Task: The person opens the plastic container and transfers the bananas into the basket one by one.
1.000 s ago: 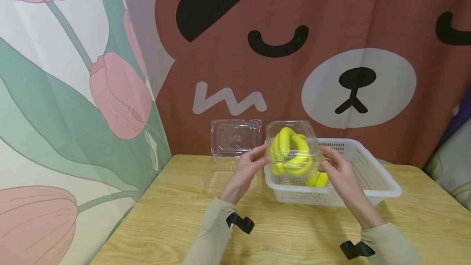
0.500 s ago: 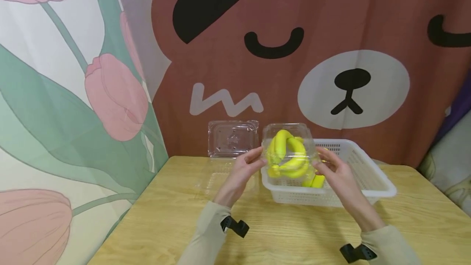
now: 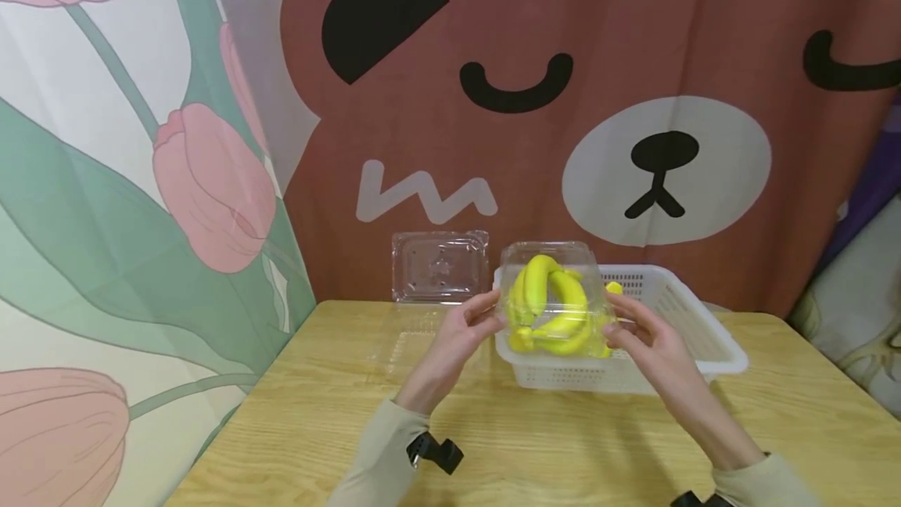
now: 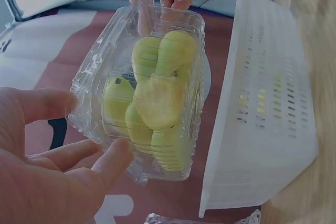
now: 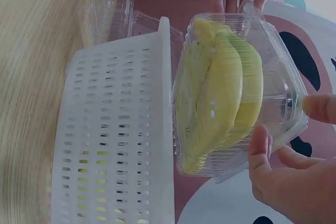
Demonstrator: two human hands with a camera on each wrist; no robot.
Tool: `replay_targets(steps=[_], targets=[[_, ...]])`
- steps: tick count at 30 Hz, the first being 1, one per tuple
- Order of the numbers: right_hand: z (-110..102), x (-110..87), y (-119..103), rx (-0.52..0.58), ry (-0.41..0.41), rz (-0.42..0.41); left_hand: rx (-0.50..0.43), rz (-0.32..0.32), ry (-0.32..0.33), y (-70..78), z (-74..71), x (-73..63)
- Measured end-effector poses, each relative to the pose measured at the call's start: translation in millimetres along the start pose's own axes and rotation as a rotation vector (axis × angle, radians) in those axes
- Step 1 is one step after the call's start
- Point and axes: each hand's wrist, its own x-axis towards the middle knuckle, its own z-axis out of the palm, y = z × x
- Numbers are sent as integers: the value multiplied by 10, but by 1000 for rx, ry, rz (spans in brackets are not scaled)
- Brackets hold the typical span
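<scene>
Above wooden table (image 3: 556, 444), clamshell (image 3: 577, 257); bear-print curtain (image 3: 517, 170) behind

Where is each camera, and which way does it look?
Head: on the person's head, looking forward and down at the box, basket and table; left hand, right hand and sleeves show.
Left wrist: on that wrist, looking past the left hand at the box; right hand beyond.
Right wrist: on that wrist, looking past the right hand at the box; left hand beyond.
Shared: both wrist views show box, basket and both hands.
</scene>
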Motion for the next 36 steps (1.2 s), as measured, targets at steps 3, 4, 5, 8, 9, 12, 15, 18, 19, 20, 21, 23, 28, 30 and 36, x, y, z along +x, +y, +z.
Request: replay_targets(steps=[3, 4, 5, 8, 9, 12, 15, 18, 19, 20, 21, 23, 28, 30, 36], targets=[[-44, -81, -51, 15, -8, 6, 4, -4, -22, 34, 11, -77], [-58, -105, -69, 19, -11, 12, 2, -2, -29, 48, 18, -104], [-69, -128, -85, 23, -14, 16, -1, -8, -35, 61, 23, -131], [-86, -192, -118, 29, -19, 12, -10, -12, -44, 103, 45, -214], [-89, -214, -127, 28, -17, 7, -15, -15, -47, 116, 53, -241], [-105, -285, -151, 24, -16, 5, -34, -23, -51, 156, 80, -319], [-114, -371, -160, 14, -13, 2, -73, -33, -53, 202, 109, -410], [-115, -456, -154, 17, -16, 14, -105, -46, -46, 245, 122, -503], [-110, -490, -143, 20, -13, 11, -114, -50, -48, 256, 118, -531], [-109, -520, -137, 23, -14, 23, -119, -52, -49, 266, 111, -556], [-106, -552, -126, 20, -12, 30, -122, -57, -51, 274, 102, -577], [-98, -627, -97, 11, -9, 38, -128, -70, -63, 289, 81, -615], [-83, -819, 14, -44, -4, 37, -146, -142, -126, 306, 47, -686], [-79, -893, 83, -38, -5, 6, -145, -175, -154, 309, 47, -711], [-92, -1090, 351, 165, -96, -152, -116, -227, -192, 327, 94, -791]])
